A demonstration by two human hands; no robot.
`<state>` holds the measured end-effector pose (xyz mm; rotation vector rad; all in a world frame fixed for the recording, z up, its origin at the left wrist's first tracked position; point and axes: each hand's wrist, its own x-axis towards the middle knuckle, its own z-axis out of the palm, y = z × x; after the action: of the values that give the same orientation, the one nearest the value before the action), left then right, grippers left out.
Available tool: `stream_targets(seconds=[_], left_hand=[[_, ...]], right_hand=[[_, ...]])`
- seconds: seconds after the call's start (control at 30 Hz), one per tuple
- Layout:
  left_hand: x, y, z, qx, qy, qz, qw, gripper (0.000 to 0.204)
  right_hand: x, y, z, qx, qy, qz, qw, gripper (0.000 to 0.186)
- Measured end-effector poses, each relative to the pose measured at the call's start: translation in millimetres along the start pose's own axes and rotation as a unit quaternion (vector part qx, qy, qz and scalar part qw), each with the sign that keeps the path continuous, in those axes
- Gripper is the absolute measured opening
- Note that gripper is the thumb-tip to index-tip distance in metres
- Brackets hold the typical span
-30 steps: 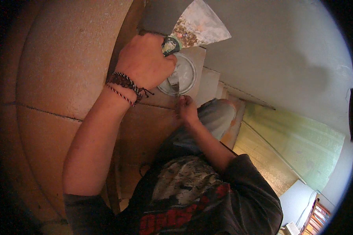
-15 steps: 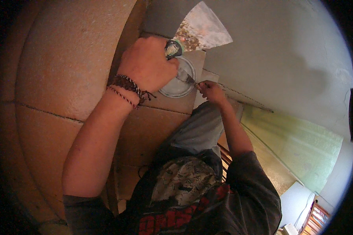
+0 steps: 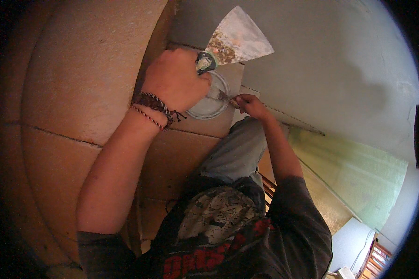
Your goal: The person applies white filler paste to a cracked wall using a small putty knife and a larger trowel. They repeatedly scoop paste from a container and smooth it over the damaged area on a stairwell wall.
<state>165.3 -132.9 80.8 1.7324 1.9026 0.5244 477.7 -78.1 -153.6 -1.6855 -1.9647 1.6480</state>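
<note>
My left hand [image 3: 174, 81] is closed on the dark green handle of a wide putty knife [image 3: 239, 37], whose stained, pale blade points up and to the right. Below it a round tub [image 3: 202, 116] of pale grey paste sits on a tan tile, partly hidden by that hand. Pinched in the fingers of my right hand [image 3: 249, 105] is a narrow spatula [image 3: 221, 96], its blade reaching over the paste inside the tub's rim.
Tan tiled surfaces [image 3: 79, 69] form ledges on the left. A grey wall [image 3: 326, 60] rises on the right, above yellow-green panels [image 3: 354, 167]. My bent knee [image 3: 233, 144] lies below the tub, and a wooden slatted object [image 3: 375, 258] shows at lower right.
My right hand has moved up and rightward with the spatula, now angled sideways over the paste. My left hand and the wide knife have shifted slightly downward.
</note>
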Motion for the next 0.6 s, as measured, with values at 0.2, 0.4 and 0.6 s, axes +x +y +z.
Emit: stream_targets(seconds=[0.2,0.4,0.6], left_hand=[[-2.0,-1.5,1.3,0.002,0.005,0.006,1.0,0.027],[-1.6,5.5,-7.4,0.004,0.0,-0.005,1.0,0.028],[1.7,3.7,-4.0,0.003,0.007,0.005,1.0,0.028]], right_hand=[[-33.0,-32.9,-0.2,-0.122,0.02,0.05,0.991,0.034],[-63.0,-48.5,47.1,-0.119,0.109,0.075,0.984,0.026],[-59.5,-51.5,106.6,-0.033,0.189,0.047,0.98,0.031]])
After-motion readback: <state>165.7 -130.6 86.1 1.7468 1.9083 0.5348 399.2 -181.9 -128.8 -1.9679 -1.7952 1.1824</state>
